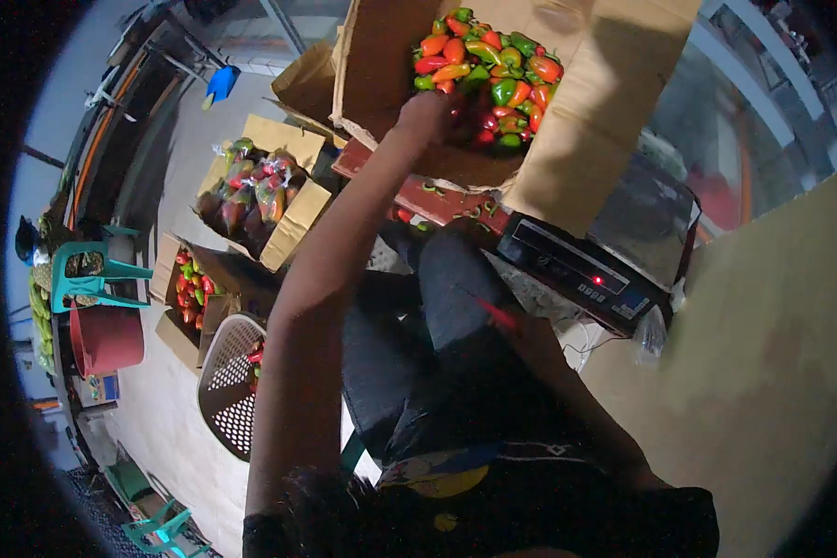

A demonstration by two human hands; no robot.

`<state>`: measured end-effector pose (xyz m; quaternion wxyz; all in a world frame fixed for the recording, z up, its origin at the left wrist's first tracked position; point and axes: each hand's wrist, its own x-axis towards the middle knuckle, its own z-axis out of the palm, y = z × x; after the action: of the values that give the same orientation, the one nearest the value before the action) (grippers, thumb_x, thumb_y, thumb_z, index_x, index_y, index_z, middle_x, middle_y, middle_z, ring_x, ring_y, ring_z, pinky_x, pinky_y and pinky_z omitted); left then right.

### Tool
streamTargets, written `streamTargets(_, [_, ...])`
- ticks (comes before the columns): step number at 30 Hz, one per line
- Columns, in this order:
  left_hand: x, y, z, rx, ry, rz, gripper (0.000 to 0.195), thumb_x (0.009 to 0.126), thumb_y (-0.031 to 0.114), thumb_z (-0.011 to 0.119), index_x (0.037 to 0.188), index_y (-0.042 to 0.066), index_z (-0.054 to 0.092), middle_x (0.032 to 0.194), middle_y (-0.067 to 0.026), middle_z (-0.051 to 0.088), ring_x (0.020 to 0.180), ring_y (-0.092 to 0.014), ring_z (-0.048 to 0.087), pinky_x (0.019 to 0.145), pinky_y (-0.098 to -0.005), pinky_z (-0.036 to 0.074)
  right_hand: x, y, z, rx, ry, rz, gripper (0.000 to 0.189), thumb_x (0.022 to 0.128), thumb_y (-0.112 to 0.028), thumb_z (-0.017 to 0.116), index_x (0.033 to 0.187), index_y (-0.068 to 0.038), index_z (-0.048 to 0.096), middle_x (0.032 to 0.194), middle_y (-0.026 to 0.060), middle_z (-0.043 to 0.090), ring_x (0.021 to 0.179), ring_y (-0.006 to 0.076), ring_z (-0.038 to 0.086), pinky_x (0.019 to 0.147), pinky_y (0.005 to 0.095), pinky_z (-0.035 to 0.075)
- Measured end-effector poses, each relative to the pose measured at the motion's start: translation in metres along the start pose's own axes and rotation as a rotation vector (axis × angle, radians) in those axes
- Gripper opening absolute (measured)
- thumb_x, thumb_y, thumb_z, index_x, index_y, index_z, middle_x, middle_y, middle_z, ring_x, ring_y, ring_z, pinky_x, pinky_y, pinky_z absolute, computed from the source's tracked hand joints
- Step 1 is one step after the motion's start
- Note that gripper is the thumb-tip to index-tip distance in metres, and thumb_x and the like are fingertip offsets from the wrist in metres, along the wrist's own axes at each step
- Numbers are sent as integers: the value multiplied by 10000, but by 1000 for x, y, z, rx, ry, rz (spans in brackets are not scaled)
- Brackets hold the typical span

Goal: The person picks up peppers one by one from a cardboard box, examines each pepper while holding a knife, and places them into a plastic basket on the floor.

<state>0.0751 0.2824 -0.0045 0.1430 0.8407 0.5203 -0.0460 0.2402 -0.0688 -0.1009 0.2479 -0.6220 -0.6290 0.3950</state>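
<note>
My left hand reaches over the near left edge of a cardboard box, beside the heap of red, orange and green peppers in it. Its fingers lie in shadow, so whether they grip a pepper cannot be told. My right hand rests low over my right thigh, dark and blurred. A narrow red object shows at its fingers; its kind and the grip are unclear. Between box and knees, cut green stems lie on a reddish-brown surface.
A digital scale stands right of my knees. To the left are a carton of bagged peppers, a smaller pepper carton, a perforated plastic basket, a teal plastic stool and a red tub. A blue dustpan lies farther off.
</note>
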Motion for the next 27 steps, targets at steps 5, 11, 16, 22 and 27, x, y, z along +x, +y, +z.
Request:
streamTargets(5, [51, 4, 49, 133, -47, 105, 289, 910, 202, 489, 1147, 49, 550, 1111, -193, 602, 1037, -321, 590, 862, -402, 479, 3, 4, -3, -21, -4, 58, 177, 879, -117, 563, 1032, -51, 621, 957, 152, 673, 925, 271, 659, 779, 355, 492])
streamTargets(11, [72, -13, 97, -48, 158, -127, 447, 928, 325, 438, 1277, 52, 501, 1182, -250, 575, 1131, -305, 569, 909, -445, 466, 6, -12, -11, 31, -12, 38, 169, 882, -120, 560, 1017, -40, 621, 949, 147, 672, 908, 269, 661, 768, 351, 489])
streamTargets(16, [28, -14, 54, -758, -19, 362, 512, 911, 352, 544, 1278, 6, 461, 1020, -137, 635, 885, -160, 615, 754, -314, 496, 6, -33, -25, 9, 115, 27, 210, 881, -154, 567, 1033, -18, 616, 924, 165, 665, 846, 273, 653, 763, 358, 480])
streamTargets(22, [-134, 4, -12, -1182, -120, 225, 475, 903, 254, 622, 1280, 48, 420, 910, 3, 599, 739, -71, 536, 701, -227, 452, 8, -68, -48, -100, 358, -175, 217, 903, -162, 577, 1060, -24, 636, 1004, 165, 660, 934, 310, 636, 800, 385, 491])
streamTargets(27, [-219, -8, 6, -1312, -6, 253, 505, 880, 147, 649, 1304, 48, 393, 1075, -20, 537, 922, -96, 529, 811, -243, 437, 8, -100, -49, 146, 301, -139, 204, 916, -191, 556, 999, -24, 639, 887, 99, 650, 823, 212, 618, 769, 325, 457])
